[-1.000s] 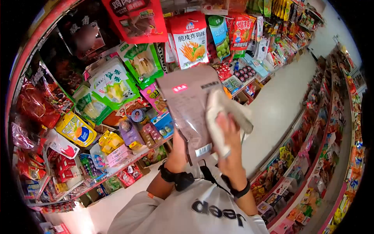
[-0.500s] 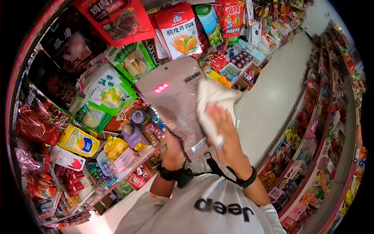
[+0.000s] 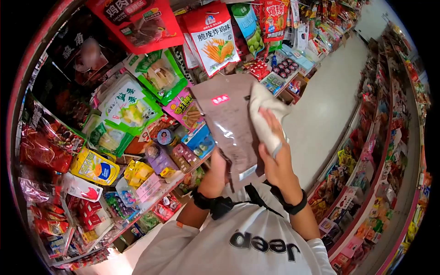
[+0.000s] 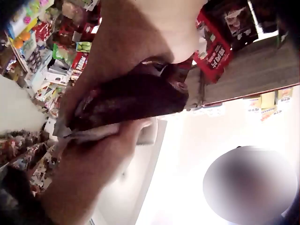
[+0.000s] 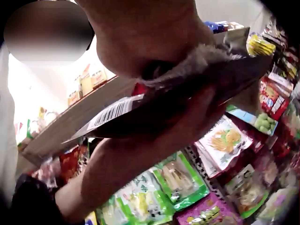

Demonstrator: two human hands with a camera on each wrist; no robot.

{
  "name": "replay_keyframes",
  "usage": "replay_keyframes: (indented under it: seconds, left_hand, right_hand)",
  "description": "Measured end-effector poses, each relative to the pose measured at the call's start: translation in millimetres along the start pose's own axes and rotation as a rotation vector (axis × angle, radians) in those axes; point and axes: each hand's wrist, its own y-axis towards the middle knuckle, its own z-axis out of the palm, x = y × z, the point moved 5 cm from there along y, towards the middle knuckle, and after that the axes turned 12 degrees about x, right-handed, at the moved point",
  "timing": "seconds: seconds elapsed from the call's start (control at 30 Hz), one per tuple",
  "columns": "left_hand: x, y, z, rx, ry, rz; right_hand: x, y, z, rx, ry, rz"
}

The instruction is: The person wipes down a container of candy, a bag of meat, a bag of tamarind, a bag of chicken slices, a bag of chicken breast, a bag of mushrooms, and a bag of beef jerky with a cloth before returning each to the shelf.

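A brownish-grey snack bag [image 3: 231,123] with a small red label is held up in front of the chest in the head view. My left hand [image 3: 213,176] grips its lower left side; in the right wrist view the fingers lie along the bag's underside. At the bag's right edge my right hand [image 3: 278,160] holds a folded cream cloth [image 3: 262,107] against the surface, fingers over the cloth and thumb near the bag. The right wrist view shows the bag's barcode [image 5: 115,112] near its lower end.
On the left, a shelf displays green-edged snack packs [image 3: 130,103], a yellow pouch [image 3: 95,166] and small boxes. A red pack [image 3: 137,25] and a white-and-red pack [image 3: 212,39] hang above. A pale aisle floor [image 3: 327,110] runs between this display and the stocked shelves [image 3: 366,183] at right.
The bag first swung left and tilted, then came back right and straighter. My right hand and the cloth shifted along its right side, and the cloth now lies narrower at the edge.
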Motion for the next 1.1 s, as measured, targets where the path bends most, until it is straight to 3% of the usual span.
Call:
replay_keyframes:
  seconds: [0.03, 0.13, 0.27, 0.37, 0.43, 0.53, 0.57, 0.6, 0.63, 0.73, 0.77, 0.87, 0.9, 1.0, 1.1]
  left_hand:
    - [5, 3, 4, -0.003, 0.029, -0.007]
    - [9, 8, 9, -0.001, 0.078, 0.016]
    - [-7, -5, -16, -0.033, -0.013, 0.005]
    - [-19, -4, -29, -0.076, 0.007, -0.037]
    - [-15, 0, -28, -0.058, -0.040, -0.082]
    - [-1, 13, -15, 0.037, -0.166, -0.142]
    - [-4, 15, 1, 0.134, 0.172, -0.111]
    - [-8, 15, 18, 0.223, 0.511, -0.080]
    - [-7, 15, 18, 0.219, 0.666, -0.127]
    - [-2, 20, 4, 0.086, 1.259, -0.043]
    - [-9, 20, 6, -0.006, 1.473, 0.149]
    - [-12, 23, -14, -0.062, 0.715, -0.102]
    - [-12, 23, -18, -0.124, 0.489, -0.010]
    - [-6, 22, -38, -0.009, 0.405, -0.175]
    - [-15, 17, -40, -0.025, 0.166, -0.103]
  right_hand:
    - [-3, 5, 1, -0.053, 0.044, -0.003]
    - [23, 15, 11, 0.024, -0.099, -0.050]
    - [29, -3, 34, 0.468, -0.187, -0.249]
    - [6, -19, 20, 0.360, 0.139, -0.134]
    - [-37, -39, 28, -0.003, 0.665, 0.148]
    - [-65, -51, 39, -0.127, 0.972, 0.448]
    - [-57, -44, 40, -0.113, 0.882, 0.392]
    - [-70, -53, 55, -0.176, 1.088, 0.380]
    - [-75, -52, 55, -0.032, 0.816, 0.325]
    - [-60, -32, 54, -0.076, 1.093, 0.289]
    - [-58, -34, 56, -0.075, 1.236, 0.332]
    - [-62, -40, 63, -0.076, 1.508, 0.442]
    - [-67, -40, 66, -0.076, 1.529, 0.455]
    - [-77, -36, 72, -0.051, 1.524, 0.456]
    - [-79, -31, 77, -0.039, 1.542, 0.464]
